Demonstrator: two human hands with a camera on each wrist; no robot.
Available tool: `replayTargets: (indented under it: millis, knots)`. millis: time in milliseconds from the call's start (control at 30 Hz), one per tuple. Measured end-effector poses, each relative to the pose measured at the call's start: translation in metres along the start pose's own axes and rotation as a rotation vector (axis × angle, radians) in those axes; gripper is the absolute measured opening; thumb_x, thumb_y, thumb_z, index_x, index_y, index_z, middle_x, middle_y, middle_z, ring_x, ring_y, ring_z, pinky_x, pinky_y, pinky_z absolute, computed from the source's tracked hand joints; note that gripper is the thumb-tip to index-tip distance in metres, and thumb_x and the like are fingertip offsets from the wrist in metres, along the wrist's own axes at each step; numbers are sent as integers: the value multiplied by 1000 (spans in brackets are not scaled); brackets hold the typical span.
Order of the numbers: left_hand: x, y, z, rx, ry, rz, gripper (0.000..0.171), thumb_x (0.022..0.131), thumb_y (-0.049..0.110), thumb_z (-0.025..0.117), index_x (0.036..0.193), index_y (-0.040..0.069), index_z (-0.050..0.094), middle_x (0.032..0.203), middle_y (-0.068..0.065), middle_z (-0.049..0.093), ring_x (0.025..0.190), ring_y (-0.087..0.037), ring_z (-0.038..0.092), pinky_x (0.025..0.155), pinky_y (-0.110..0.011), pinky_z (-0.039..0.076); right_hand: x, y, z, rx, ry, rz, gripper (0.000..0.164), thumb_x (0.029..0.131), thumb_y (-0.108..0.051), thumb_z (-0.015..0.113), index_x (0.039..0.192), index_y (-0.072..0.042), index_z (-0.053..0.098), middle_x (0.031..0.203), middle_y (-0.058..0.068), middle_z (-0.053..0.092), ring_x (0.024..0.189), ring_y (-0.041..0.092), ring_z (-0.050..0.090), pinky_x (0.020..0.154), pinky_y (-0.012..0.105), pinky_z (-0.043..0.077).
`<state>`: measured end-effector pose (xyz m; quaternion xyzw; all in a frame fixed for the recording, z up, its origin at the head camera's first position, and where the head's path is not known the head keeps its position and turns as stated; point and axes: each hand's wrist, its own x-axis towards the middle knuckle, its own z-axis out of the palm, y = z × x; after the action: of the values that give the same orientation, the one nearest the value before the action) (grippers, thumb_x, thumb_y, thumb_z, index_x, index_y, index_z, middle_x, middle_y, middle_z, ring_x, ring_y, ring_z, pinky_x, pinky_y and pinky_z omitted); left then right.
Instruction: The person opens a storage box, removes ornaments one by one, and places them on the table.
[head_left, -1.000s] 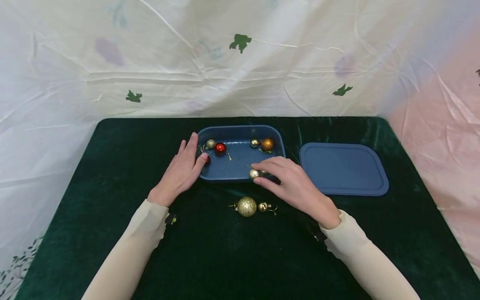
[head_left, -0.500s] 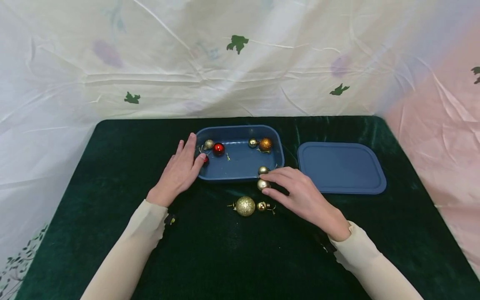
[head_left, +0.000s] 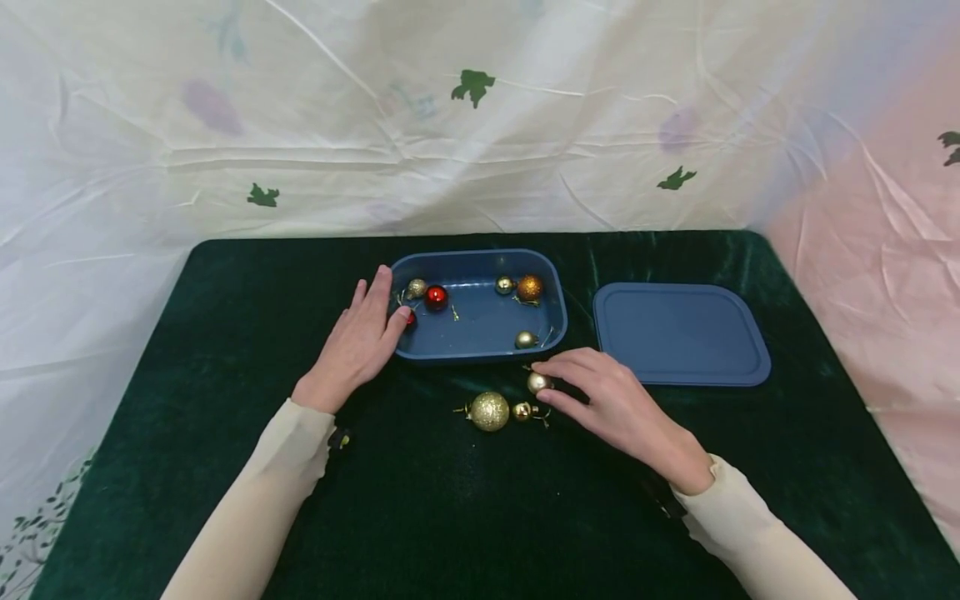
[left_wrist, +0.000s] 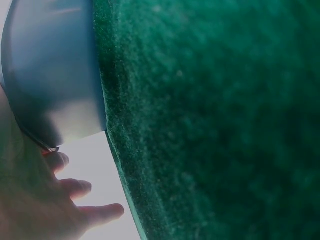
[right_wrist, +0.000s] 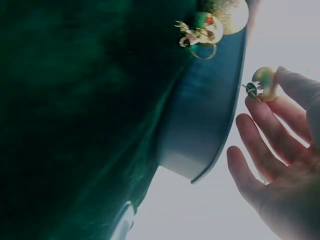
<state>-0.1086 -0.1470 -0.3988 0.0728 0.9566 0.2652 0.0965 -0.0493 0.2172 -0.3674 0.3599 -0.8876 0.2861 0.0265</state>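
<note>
In the head view my right hand [head_left: 611, 404] pinches a small pale gold Christmas bauble [head_left: 537, 382] between thumb and fingertips, just in front of the blue box [head_left: 465, 359]. The right wrist view shows this bauble [right_wrist: 265, 84] with its metal cap and loop facing the camera. My left hand [head_left: 351, 346] rests at the box's left end, fingers straight and thumb over the rim. Inside the box lie a red bauble [head_left: 436, 298], an orange glitter bauble [head_left: 529, 288], a gold bauble [head_left: 526, 339] and several others. The thumb partly covers another red bauble [head_left: 410, 320].
A larger gold glitter bauble [head_left: 490, 412] and a small shiny gold bauble [head_left: 521, 412] lie on the dark green cloth [head_left: 450, 517] in front of the box. To the right lies a flat blue lid [head_left: 682, 333]. A pale curtain [head_left: 570, 150] hangs behind the table.
My right hand has drawn back from over the box toward me and rightward, carrying the pale gold bauble, uncovering the gold bauble in the front right corner. My left hand stays put.
</note>
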Motion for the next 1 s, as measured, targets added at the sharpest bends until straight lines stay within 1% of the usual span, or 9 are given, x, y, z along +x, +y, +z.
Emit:
replayTargets:
  millis: [233, 433, 700, 867, 1000]
  knots:
    - [1, -1, 0, -5, -4, -1, 77, 110, 53, 26, 167, 13, -6, 174, -11, -3, 158, -41, 0, 120, -69, 13, -11, 9, 5, -9, -23, 6, 35, 95, -26, 77, 128, -17, 72, 121, -1, 71, 110, 17, 65, 87, 43, 57]
    - [1, -1, 0, -9, -2, 4, 77, 110, 54, 25, 167, 12, -5, 174, -11, -2, 158, -41, 0, 120, -70, 13, -15, 13, 7, -10, -48, 19, 34, 94, -28, 77, 127, -18, 73, 120, -3, 71, 110, 14, 65, 86, 39, 57]
    - [1, -1, 1, -6, -10, -2, 75, 111, 52, 26, 167, 14, -7, 174, -8, -4, 158, -41, 0, 120, -69, 14, -18, 16, 10, -24, -76, 38, 33, 95, -29, 76, 127, -19, 73, 119, -3, 71, 109, 14, 66, 86, 40, 58]
    - [1, -1, 1, -2, -13, -3, 76, 110, 54, 25, 166, 14, -7, 174, -10, -3, 158, -41, -1, 120, -69, 14, -17, 17, 10, -20, -121, 60, 32, 97, -31, 75, 126, -18, 73, 119, -3, 71, 108, 13, 67, 86, 38, 58]
    - [1, -1, 0, -6, -18, -4, 76, 111, 52, 27, 166, 14, -8, 174, -9, -4, 158, -41, -1, 120, -69, 14, -17, 18, 10, -29, -165, 72, 31, 97, -29, 74, 125, -16, 74, 119, -2, 72, 106, 13, 67, 84, 37, 58]
